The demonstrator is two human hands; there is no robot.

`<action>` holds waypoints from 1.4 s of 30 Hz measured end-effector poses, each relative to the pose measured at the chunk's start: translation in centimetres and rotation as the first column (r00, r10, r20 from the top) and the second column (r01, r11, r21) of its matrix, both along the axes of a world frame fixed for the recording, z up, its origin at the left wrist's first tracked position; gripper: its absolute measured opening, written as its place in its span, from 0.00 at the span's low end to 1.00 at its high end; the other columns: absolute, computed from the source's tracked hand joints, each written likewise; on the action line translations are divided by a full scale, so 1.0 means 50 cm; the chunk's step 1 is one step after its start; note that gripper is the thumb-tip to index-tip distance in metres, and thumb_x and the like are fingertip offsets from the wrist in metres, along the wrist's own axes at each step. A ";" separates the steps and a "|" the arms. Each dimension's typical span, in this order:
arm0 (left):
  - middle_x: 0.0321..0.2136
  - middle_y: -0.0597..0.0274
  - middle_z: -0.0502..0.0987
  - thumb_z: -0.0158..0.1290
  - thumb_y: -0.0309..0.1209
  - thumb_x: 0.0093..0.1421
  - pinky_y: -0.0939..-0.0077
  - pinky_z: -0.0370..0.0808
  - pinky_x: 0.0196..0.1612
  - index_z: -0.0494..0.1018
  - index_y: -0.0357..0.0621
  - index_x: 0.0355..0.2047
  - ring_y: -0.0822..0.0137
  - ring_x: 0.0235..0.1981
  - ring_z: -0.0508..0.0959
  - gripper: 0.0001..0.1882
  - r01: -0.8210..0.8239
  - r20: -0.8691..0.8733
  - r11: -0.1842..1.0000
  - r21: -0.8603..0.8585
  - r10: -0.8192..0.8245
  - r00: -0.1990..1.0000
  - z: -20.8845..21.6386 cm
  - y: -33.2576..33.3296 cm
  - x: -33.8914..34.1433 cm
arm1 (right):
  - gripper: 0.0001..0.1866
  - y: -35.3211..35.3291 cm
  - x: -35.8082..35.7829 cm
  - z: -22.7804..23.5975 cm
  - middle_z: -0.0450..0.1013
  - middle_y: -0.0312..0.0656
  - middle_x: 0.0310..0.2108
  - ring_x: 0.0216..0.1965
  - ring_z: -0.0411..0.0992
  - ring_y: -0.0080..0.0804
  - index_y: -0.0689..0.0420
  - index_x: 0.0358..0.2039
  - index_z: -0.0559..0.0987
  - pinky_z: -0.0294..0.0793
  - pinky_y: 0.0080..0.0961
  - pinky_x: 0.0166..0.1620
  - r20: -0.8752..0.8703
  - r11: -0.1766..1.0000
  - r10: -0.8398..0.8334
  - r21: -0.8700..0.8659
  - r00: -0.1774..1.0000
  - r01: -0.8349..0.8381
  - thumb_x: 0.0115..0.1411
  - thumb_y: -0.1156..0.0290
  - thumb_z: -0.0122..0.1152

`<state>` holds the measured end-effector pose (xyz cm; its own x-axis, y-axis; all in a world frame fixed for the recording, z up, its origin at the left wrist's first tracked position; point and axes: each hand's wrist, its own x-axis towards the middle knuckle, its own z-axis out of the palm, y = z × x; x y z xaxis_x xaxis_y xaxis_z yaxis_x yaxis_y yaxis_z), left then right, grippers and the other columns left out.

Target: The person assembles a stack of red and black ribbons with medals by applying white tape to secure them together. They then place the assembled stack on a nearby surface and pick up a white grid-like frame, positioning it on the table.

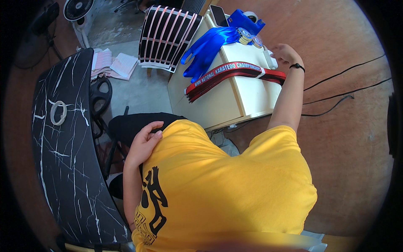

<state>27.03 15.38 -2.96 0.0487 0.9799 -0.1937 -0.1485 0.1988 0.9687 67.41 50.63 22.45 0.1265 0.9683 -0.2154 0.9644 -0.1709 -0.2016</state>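
Observation:
My right hand [286,54] reaches to the far right edge of a cream cabinet [210,105]. Its fingers are loosely bent and apart, next to a small white object [270,59] whose kind I cannot make out; whether they touch it is unclear. My left hand [146,143] lies open over my thigh and shirt, holding nothing. On the cabinet top, a bundle of red printed lanyard ribbons [231,73] hangs over the left edge, gathered by a white band. Behind it lie blue ribbons [210,46] with round medals [244,37] at their right end.
A phone [218,16] and a blue tape dispenser [245,22] sit at the cabinet's back. Left of it stands a black sheet with pink strips [168,38]. A clear tape roll [58,113] lies on the black marbled table [71,176]. Cables [336,92] run along the right.

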 end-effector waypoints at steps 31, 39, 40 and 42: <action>0.49 0.65 0.77 0.52 0.32 0.68 0.80 0.71 0.49 0.70 0.38 0.58 0.77 0.41 0.75 0.20 -0.070 -0.131 0.996 0.048 0.076 0.988 0.035 0.013 0.027 | 0.26 -0.070 -0.061 -0.147 0.79 0.41 0.36 0.43 0.75 0.36 0.58 0.41 0.78 0.71 0.31 0.49 -0.041 0.836 0.542 -0.075 0.839 -0.543 0.39 0.76 0.76; 0.37 0.70 0.75 0.53 0.34 0.67 0.82 0.70 0.41 0.72 0.40 0.57 0.80 0.33 0.69 0.20 -0.105 -0.132 0.994 0.040 0.110 0.985 0.031 0.007 0.055 | 0.27 -0.092 -0.136 -0.146 0.79 0.51 0.37 0.41 0.76 0.48 0.59 0.42 0.78 0.74 0.35 0.46 0.084 0.616 0.786 -0.017 0.613 -0.788 0.37 0.75 0.73; 0.37 0.70 0.75 0.54 0.34 0.67 0.82 0.70 0.40 0.72 0.40 0.57 0.80 0.32 0.68 0.20 -0.110 -0.159 0.993 0.047 0.116 0.980 0.032 0.007 0.057 | 0.26 -0.092 -0.139 -0.145 0.79 0.51 0.37 0.41 0.77 0.48 0.59 0.42 0.78 0.75 0.35 0.45 0.105 0.634 0.771 -0.038 0.628 -0.773 0.37 0.75 0.73; 0.35 0.70 0.74 0.54 0.34 0.67 0.82 0.69 0.39 0.73 0.41 0.56 0.80 0.31 0.68 0.19 -0.116 -0.163 0.993 0.033 0.119 0.979 0.033 0.008 0.061 | 0.25 -0.091 -0.144 -0.142 0.79 0.50 0.36 0.41 0.77 0.48 0.58 0.41 0.79 0.75 0.35 0.45 0.126 0.657 0.753 -0.089 0.646 -0.749 0.37 0.75 0.73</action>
<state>30.08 15.77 -1.33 -0.0977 0.9812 -0.1666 -0.0077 0.1666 0.9860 60.20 46.07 15.38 -0.6110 0.7393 -0.2830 0.7809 0.6215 -0.0626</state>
